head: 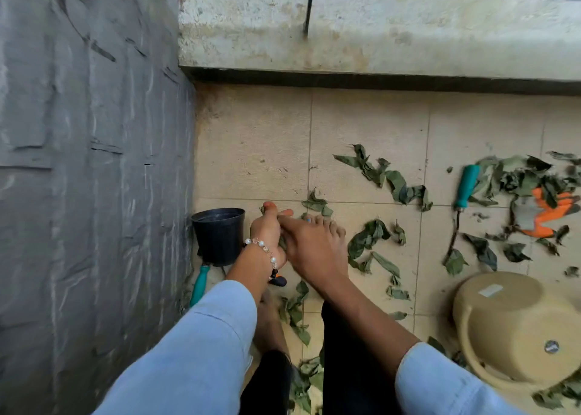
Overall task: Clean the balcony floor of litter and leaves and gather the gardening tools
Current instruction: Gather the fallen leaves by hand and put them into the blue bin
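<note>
Leaves lie scattered over the tan floor tiles, thickest from centre out toward 3 o'clock, with more along the lower edge near 6 o'clock between the person's bare feet.

Left hand and right hand meet just left of centre, touching each other. A small bunch of green leaf shows between them. Left fingers are curled round it, thumb up. Right hand lies against the left, fingers pointing toward 10 o'clock; whether it grips the leaf or only presses it cannot be told. Beaded bracelet on the left wrist; both sleeves pale blue.

Black plastic pot stands upright just beside the left hand, at its 9 o'clock, against the grey wall. A teal handle pokes out below the pot, toward 7 o'clock; its working end is hidden.

At 3 o'clock, a second teal-handled tool lies on the tiles, partly under leaves. Just beyond it, an orange and grey glove, half buried in leaves.

At 4 to 5 o'clock, a tan plastic basin rests upside down, leaves around its rim.

Along 12 o'clock, a stained concrete kerb.
</note>
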`<state>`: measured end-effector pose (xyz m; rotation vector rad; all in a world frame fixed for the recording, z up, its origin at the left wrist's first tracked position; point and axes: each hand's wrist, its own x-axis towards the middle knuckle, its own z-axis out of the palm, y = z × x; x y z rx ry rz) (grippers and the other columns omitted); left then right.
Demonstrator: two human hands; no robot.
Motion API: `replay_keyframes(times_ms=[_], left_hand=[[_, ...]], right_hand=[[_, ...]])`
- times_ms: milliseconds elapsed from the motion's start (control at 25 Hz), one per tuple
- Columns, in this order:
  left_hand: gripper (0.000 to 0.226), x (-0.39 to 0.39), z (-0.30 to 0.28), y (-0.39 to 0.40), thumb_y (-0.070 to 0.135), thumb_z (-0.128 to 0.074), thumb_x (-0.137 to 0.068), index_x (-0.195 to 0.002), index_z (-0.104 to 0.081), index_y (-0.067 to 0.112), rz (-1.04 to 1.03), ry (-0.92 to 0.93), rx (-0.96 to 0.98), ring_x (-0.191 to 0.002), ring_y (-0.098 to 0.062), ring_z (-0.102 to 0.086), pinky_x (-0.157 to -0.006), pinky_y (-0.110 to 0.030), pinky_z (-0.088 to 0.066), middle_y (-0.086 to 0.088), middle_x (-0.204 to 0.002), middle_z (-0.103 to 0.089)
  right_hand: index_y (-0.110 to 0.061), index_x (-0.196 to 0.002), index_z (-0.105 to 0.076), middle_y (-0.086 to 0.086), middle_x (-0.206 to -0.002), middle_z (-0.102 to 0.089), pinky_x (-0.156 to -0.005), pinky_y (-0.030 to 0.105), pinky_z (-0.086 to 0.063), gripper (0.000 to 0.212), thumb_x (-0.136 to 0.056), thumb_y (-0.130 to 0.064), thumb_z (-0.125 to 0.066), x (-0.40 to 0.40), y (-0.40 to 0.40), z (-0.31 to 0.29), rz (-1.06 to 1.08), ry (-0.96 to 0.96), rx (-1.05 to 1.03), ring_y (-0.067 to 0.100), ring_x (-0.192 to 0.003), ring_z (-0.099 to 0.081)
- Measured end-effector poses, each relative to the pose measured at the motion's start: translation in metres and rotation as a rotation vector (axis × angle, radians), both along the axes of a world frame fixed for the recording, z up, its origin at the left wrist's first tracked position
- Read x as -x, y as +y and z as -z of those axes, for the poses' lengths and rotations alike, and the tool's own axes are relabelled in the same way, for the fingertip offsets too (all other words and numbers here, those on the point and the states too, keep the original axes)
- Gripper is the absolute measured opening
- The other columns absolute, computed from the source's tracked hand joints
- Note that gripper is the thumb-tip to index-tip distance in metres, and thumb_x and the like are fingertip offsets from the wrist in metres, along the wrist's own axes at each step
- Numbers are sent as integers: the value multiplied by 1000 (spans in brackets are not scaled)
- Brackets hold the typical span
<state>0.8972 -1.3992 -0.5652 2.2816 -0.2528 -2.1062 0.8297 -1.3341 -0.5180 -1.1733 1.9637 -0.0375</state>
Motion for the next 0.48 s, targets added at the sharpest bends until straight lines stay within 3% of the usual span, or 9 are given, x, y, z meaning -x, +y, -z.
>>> replay_keyframes(times_ms=[40, 80, 160, 200, 240, 280, 320, 400, 480], left_hand=[[49, -7, -5, 4, 45, -38, -101, -87, -65, 6, 21, -31, 12, -77, -24, -64, -72, -33, -53, -12, -92, -69], [45, -13, -11, 7, 41, -39, -102, -87, -64, 6, 34, -71, 26, -73, -22, -62, -68, -31, -52, -10, -88, -68], [37, -30, -21, 10, 33, -44, -102, -84, -62, 6, 70, -138, 71, -57, -19, -57, -52, -26, -48, -8, -73, -65], [37, -38, -19, 11, 31, -46, -101, -82, -60, 4, 98, -152, 97, -48, -16, -52, -44, -21, -43, -7, -63, -62], [39, -45, -16, 11, 31, -45, -102, -83, -61, 1, 133, -166, 118, -40, -13, -47, -38, -16, -37, -7, -55, -57], [43, -51, -8, 12, 33, -45, -102, -84, -62, -2, 193, -175, 141, -36, -12, -41, -35, -14, -33, -6, -52, -53], [46, -53, -1, 13, 35, -45, -101, -83, -62, -3, 249, -181, 170, -36, -14, -38, -36, -16, -32, -7, -53, -49], [50, -58, 12, 20, 41, -47, -100, -73, -59, 1, 322, -213, 210, -42, -16, -37, -51, -27, -37, -7, -53, -44], [51, -55, 24, 26, 40, -45, -100, -65, -52, 4, 327, -213, 184, -39, -16, -37, -58, -30, -38, -6, -51, -42]], right_hand=[[-33, -139, -42, 3, -139, -50, -106, 27, -15, 39, -100, -31, -35, -3, 2, -15, -135, -19, -45, 21, -129, -42], [-30, -144, -35, 3, -152, -33, -114, 39, -4, 43, -101, -25, -35, -4, 4, -25, -183, -110, -91, 24, -142, -23], [-33, -142, -40, -4, -159, -14, -114, 59, 6, 43, -101, -20, -39, -6, 11, -24, -134, -393, -55, 23, -147, 5], [-33, -136, -48, -3, -158, -18, -115, 57, -1, 39, -100, -20, -42, -5, 16, -13, -14, -552, 17, 21, -147, -2], [-30, -129, -57, 0, -154, -32, -114, 48, -17, 34, -99, -18, -45, -3, 21, 0, 199, -639, 87, 19, -142, -23], [-23, -120, -64, 4, -142, -50, -106, 40, -35, 29, -98, -15, -47, 1, 22, 19, 400, -604, 118, 19, -126, -46], [-15, -112, -68, 9, -126, -62, -93, 34, -44, 25, -96, -11, -49, 8, 23, 40, 522, -477, 115, 20, -110, -59], [-3, -109, -66, 17, -113, -66, -88, 35, -47, 24, -91, -8, -51, 17, 30, 91, 379, -156, -32, 31, -105, -61], [-3, -119, -60, 20, -119, -58, -90, 37, -44, 32, -89, -8, -52, 17, 36, 134, 114, -25, -124, 37, -112, -54]])
